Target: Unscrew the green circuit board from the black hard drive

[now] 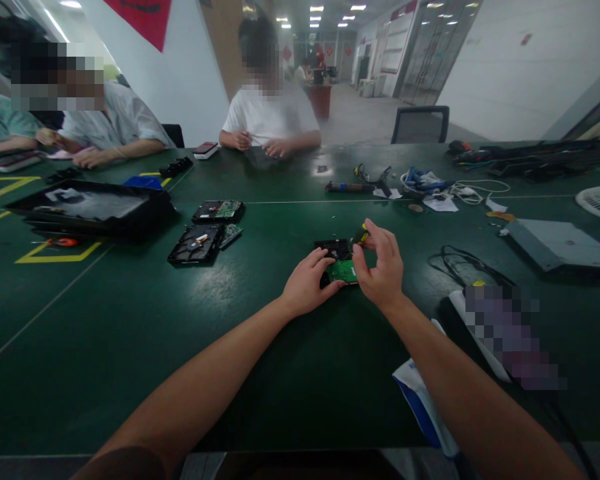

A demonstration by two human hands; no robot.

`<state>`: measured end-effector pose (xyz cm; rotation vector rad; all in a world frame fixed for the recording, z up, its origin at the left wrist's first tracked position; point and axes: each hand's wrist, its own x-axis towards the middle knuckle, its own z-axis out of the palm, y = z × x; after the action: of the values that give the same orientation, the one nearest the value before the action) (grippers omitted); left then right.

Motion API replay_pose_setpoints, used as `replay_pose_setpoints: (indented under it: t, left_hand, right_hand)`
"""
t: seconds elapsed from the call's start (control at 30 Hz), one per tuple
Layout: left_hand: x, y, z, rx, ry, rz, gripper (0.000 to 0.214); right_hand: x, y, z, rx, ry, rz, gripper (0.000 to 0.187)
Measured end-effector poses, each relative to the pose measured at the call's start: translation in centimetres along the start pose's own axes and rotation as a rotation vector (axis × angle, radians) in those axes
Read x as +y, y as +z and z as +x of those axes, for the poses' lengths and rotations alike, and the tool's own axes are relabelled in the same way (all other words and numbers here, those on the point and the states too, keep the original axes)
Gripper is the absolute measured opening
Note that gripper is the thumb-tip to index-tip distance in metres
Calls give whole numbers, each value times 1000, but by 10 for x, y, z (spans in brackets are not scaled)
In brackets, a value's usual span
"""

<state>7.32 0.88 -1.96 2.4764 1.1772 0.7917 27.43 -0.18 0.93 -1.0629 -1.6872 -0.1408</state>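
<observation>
A hard drive (pixel 343 272) with a black body and a green circuit board lies on the green table in front of me. My left hand (pixel 307 283) grips its left side, fingers over the top and thumb along the near edge. Above the drive's right side, my right hand (pixel 381 263) pinches a small screwdriver (pixel 362 235) with a black and yellow handle. The screwdriver's tip is hidden, so I cannot tell whether it touches a screw. To the left lie another hard drive (pixel 219 211), an open black drive case (pixel 196 245) and a small circuit board (pixel 231 235).
A black tray (pixel 95 203) stands at the left. On the right are a grey metal box (pixel 563 247), a phone with a blurred screen (pixel 513 337), black cables (pixel 473 260) and a blue-white packet (pixel 423 403). Wires (pixel 425 180) lie farther back. People (pixel 273 117) sit across the table.
</observation>
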Motion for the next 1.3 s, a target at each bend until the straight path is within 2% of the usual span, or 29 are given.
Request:
replay_pose_setpoints:
  t: [0.23, 0.43, 0.67, 0.87, 1.07, 1.3]
  left_hand:
    - [-1, 2, 0, 6, 4, 1, 58]
    - [-1, 2, 0, 4, -9, -1, 57]
    - [0, 1, 0, 6, -9, 2, 57]
    - [1, -1, 0, -1, -15, 6, 58]
    - [-1, 1, 0, -6, -9, 2, 57]
    - [-1, 1, 0, 1, -5, 5, 58]
  right_hand:
    - [4, 1, -1, 63, 16, -42, 64]
    - [0, 0, 0, 9, 14, -50, 62]
    - [4, 1, 0, 52, 40, -16, 61]
    - [6, 2, -2, 15, 39, 18, 60]
    - [5, 2, -2, 62, 55, -5, 59]
    - [4, 1, -1, 31, 34, -19, 59]
